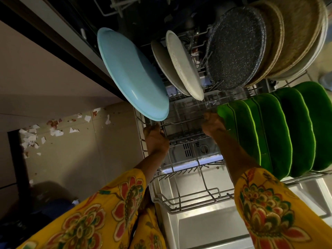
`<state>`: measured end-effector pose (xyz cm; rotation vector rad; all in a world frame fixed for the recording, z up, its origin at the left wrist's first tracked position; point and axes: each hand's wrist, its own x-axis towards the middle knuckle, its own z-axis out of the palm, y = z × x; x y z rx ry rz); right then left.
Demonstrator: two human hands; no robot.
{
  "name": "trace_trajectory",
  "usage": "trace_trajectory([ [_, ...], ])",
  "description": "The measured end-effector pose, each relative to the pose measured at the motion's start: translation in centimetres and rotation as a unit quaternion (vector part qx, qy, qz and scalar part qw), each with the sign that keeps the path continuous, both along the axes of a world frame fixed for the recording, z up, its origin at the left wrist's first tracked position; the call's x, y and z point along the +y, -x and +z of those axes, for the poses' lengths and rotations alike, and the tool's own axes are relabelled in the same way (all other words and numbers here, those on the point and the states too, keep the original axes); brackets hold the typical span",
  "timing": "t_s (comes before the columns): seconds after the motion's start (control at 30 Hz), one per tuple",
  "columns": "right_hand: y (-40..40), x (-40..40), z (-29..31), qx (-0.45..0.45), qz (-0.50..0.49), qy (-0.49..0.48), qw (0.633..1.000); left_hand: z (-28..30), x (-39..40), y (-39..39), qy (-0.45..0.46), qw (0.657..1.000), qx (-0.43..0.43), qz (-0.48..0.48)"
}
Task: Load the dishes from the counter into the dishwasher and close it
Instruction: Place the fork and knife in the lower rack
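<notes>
The lower rack [186, 198] of the dishwasher is pulled out over the open door [206, 229]. In it stand a light blue plate [131, 76], two pale grey plates [185, 63], a dark speckled plate [235, 49], tan woven-look plates [294, 35] and several green plates [280, 130]. My left hand [155, 140] grips a wire of the rack just below the blue plate. My right hand [212, 125] grips a rack wire beside the nearest green plate. Both hands' fingers are curled around the wires.
The dark cabinet edge and counter front [53, 56] run along the left of the dishwasher. The tiled floor [71, 155] at left is strewn with torn paper scraps [30, 139]. The upper rack [115, 6] shows at the top edge. Yellow floral sleeves cover my forearms.
</notes>
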<state>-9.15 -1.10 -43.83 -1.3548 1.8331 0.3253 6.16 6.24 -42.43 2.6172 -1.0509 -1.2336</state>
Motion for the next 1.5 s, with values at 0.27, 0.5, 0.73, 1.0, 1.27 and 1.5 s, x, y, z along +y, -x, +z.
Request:
trace_trajectory([
  [0.27, 0.1, 0.1, 0.0, -0.009, -0.017, 0.001, 1.0, -0.4, -0.2, 0.1, 0.018, 1.0, 0.013, -0.016],
  [0.5, -0.2, 0.6, 1.4, -0.051, -0.05, -0.001, 0.997, -0.1, 0.3, 0.0, 0.036, 0.997, 0.074, 0.013],
  [0.73, -0.5, 1.3, 4.9, -0.031, -0.007, 0.022, 0.999, 2.1, 0.8, -0.2, 0.071, 0.989, 0.109, 0.07],
  [1.0, -1.9, 4.0, 11.4, -0.016, 0.044, 0.015, 0.999, 7.7, 2.6, -0.1, 0.086, 0.988, 0.101, 0.074],
  [1.27, -4.2, 7.9, 18.9, -0.069, 0.071, -0.038, 0.994, 16.1, 4.8, -1.9, 0.113, 0.975, 0.149, 0.119],
  [1.5, -6.5, 9.2, 28.2, -0.053, 0.139, -0.015, 0.989, 25.5, 6.0, -4.7, 0.161, 0.966, 0.148, 0.139],
])
